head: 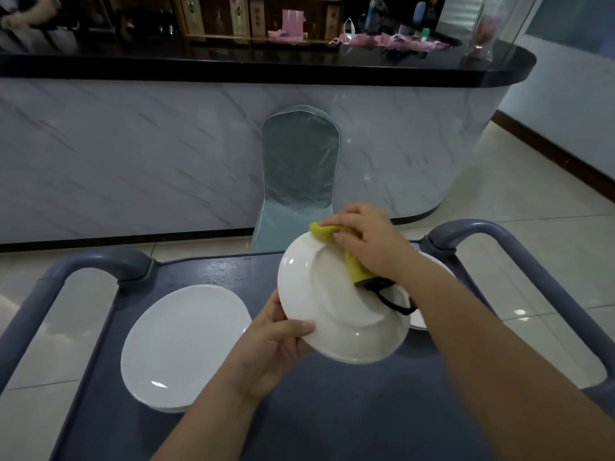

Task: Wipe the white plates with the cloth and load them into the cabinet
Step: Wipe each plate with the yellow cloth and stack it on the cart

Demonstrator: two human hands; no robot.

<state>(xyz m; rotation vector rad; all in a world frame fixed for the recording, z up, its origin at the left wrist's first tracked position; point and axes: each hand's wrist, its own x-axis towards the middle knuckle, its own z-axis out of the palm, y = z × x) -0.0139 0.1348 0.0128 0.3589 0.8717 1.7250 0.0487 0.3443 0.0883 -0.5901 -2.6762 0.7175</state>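
Round white ceramic plate (332,314): held in the air above the cart, tilted, underside with raised foot ring facing the camera.

Left hand (276,344): grips the plate's lower-left rim, thumb curled over the near face, fingers hidden behind.

Right hand (369,241): fingers curled round a bunched yellow cloth (324,231), pressing it against the plate's upper rim. The cloth trails down across the plate; its lower end is dark with a dark loop hanging from it.

Flat white plates (179,344): lying on the left side of the cart, apparently stacked; count cannot be told. Another white plate (417,319) on the right, mostly hidden by the held plate and right forearm.

Blue-grey plastic cart top (332,410): bears the plates; rounded grey handle loops on the left (40,304) and right (519,257).

Beyond the cart: chair with pale teal fabric cover (299,174), set against a curved marble-patterned counter (133,154) with a glossy black top (266,69). Pink bags (399,39) lie on that top.
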